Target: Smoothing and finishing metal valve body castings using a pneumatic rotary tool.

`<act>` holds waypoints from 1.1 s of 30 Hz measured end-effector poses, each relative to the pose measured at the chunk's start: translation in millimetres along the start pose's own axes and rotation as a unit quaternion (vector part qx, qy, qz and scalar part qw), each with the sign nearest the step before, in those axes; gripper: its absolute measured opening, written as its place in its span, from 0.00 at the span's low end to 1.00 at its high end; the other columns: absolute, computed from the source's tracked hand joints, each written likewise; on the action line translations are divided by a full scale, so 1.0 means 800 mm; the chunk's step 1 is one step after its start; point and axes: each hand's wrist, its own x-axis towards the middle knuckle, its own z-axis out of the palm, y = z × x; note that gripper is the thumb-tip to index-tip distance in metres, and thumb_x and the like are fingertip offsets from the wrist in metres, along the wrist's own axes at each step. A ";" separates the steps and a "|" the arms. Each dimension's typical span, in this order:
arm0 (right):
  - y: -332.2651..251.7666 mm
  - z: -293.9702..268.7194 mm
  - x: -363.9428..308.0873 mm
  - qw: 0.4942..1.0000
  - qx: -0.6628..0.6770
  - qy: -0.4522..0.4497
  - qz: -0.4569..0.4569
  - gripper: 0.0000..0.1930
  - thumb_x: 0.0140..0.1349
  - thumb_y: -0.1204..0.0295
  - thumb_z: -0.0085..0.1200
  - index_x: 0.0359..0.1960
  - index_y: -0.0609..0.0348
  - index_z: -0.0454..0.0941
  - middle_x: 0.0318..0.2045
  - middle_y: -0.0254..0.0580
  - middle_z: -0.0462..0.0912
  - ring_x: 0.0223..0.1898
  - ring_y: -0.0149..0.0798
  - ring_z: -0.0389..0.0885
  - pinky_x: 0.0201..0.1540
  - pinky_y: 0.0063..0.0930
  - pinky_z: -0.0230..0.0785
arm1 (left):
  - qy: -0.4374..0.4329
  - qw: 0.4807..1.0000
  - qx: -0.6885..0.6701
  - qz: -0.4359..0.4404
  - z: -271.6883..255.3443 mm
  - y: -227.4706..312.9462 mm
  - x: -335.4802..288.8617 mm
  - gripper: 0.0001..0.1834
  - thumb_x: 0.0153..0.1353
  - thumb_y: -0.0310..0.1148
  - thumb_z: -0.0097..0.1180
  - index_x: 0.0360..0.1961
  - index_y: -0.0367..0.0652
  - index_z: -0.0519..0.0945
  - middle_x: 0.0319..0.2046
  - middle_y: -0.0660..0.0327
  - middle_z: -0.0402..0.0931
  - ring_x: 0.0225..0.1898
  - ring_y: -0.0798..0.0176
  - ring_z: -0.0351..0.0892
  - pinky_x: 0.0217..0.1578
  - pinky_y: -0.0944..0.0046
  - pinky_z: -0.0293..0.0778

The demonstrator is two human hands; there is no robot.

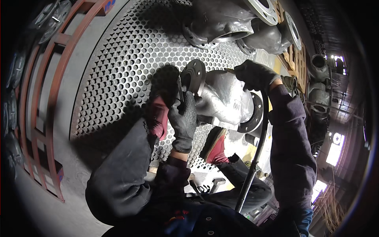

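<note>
Centrally, a grey flanged valve body point(223, 93) lies over a perforated metal plate point(118, 75), its dark left flange point(192, 75) and right flange point(257, 112) at opposite ends. The gloved right hand point(256, 75) is closed around a slim tool point(229, 70), held at the upper side of the body; contact cannot be told. A dark hose point(250, 177) runs down from near that wrist. The gloved left hand point(183, 120) is partly curled at the left flange, beside a slim metal bar point(180, 90); whether it grips the bar cannot be told
</note>
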 end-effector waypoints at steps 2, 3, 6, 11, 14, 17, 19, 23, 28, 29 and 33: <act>-0.030 -0.006 0.025 0.979 0.116 -0.076 0.150 0.11 0.65 0.68 0.47 0.41 0.56 0.80 0.16 0.27 0.75 0.13 0.20 0.71 0.12 0.16 0.57 | 0.001 0.979 -0.202 0.026 -0.012 0.002 0.001 0.27 0.67 0.40 0.35 0.60 0.30 0.66 0.49 0.51 0.74 0.48 0.58 0.76 0.47 0.61 0.74; -0.054 -0.023 0.022 0.948 0.170 -0.078 0.256 0.09 0.61 0.69 0.51 0.39 0.56 0.80 0.17 0.29 0.75 0.16 0.25 0.74 0.16 0.21 0.62 | 0.002 0.978 -0.205 0.024 -0.013 0.001 0.000 0.27 0.67 0.40 0.35 0.60 0.30 0.66 0.49 0.51 0.74 0.48 0.58 0.76 0.47 0.61 0.74; -0.066 -0.021 0.023 0.913 0.206 -0.070 0.344 0.10 0.58 0.71 0.51 0.41 0.54 0.80 0.16 0.30 0.72 0.17 0.27 0.75 0.17 0.24 0.64 | -0.111 0.928 -0.355 0.031 -0.020 -0.001 -0.002 0.28 0.67 0.41 0.34 0.59 0.30 0.67 0.52 0.51 0.73 0.52 0.57 0.74 0.53 0.60 0.71; -0.083 -0.024 0.005 0.912 0.220 -0.055 0.342 0.17 0.61 0.73 0.48 0.52 0.52 0.79 0.14 0.27 0.69 0.16 0.24 0.73 0.17 0.21 0.63 | 0.006 0.993 -0.116 0.023 -0.004 0.009 0.001 0.26 0.68 0.39 0.34 0.58 0.29 0.68 0.55 0.53 0.71 0.53 0.59 0.73 0.54 0.60 0.69; -0.088 -0.004 -0.009 0.920 0.269 -0.008 0.284 0.19 0.63 0.76 0.47 0.56 0.48 0.76 0.17 0.25 0.69 0.15 0.23 0.70 0.19 0.23 0.67 | 0.017 0.985 0.167 0.048 0.000 0.033 -0.009 0.24 0.69 0.38 0.38 0.58 0.30 0.68 0.53 0.54 0.73 0.50 0.63 0.75 0.50 0.64 0.71; -0.115 0.009 -0.011 0.921 0.238 0.000 0.307 0.20 0.66 0.68 0.43 0.61 0.43 0.71 0.17 0.29 0.72 0.16 0.22 0.73 0.16 0.17 0.65 | 0.006 0.965 -0.263 0.008 -0.011 0.013 0.000 0.22 0.69 0.36 0.45 0.59 0.34 0.69 0.48 0.58 0.77 0.43 0.69 0.77 0.40 0.72 0.74; -0.103 0.034 -0.024 0.921 0.206 0.075 0.323 0.20 0.66 0.67 0.43 0.61 0.44 0.71 0.16 0.31 0.73 0.16 0.23 0.73 0.16 0.18 0.65 | -0.012 0.992 -0.123 0.038 -0.016 0.014 -0.001 0.23 0.68 0.37 0.48 0.61 0.38 0.68 0.44 0.57 0.79 0.36 0.70 0.80 0.25 0.75 0.74; -0.117 0.059 -0.030 0.909 0.287 0.140 0.268 0.20 0.66 0.65 0.43 0.58 0.49 0.73 0.16 0.32 0.73 0.16 0.25 0.74 0.17 0.21 0.67 | -0.089 0.974 -0.183 -0.101 -0.019 0.030 -0.004 0.24 0.68 0.39 0.46 0.62 0.40 0.66 0.43 0.52 0.79 0.31 0.65 0.82 0.11 0.73 0.71; -0.138 0.076 -0.034 0.901 0.238 0.139 0.334 0.19 0.66 0.66 0.40 0.57 0.49 0.74 0.15 0.32 0.73 0.14 0.26 0.73 0.18 0.22 0.67 | -0.166 0.962 -0.179 -0.121 -0.047 0.022 0.010 0.26 0.70 0.42 0.38 0.65 0.43 0.60 0.48 0.46 0.75 0.33 0.58 0.83 0.14 0.68 0.78; -0.130 0.085 -0.031 0.889 0.269 0.180 0.323 0.19 0.66 0.66 0.40 0.58 0.49 0.73 0.15 0.32 0.73 0.14 0.26 0.73 0.18 0.22 0.67 | -0.209 0.946 -0.215 -0.123 -0.053 0.015 0.016 0.27 0.69 0.44 0.35 0.67 0.45 0.58 0.51 0.44 0.72 0.36 0.54 0.83 0.17 0.64 0.81; -0.124 0.104 -0.037 0.918 0.196 0.134 0.319 0.19 0.67 0.67 0.39 0.57 0.52 0.73 0.15 0.33 0.73 0.14 0.26 0.74 0.17 0.22 0.68 | -0.271 0.884 -0.352 -0.145 -0.059 -0.005 0.023 0.31 0.67 0.49 0.30 0.69 0.49 0.52 0.57 0.41 0.65 0.42 0.46 0.81 0.22 0.56 0.84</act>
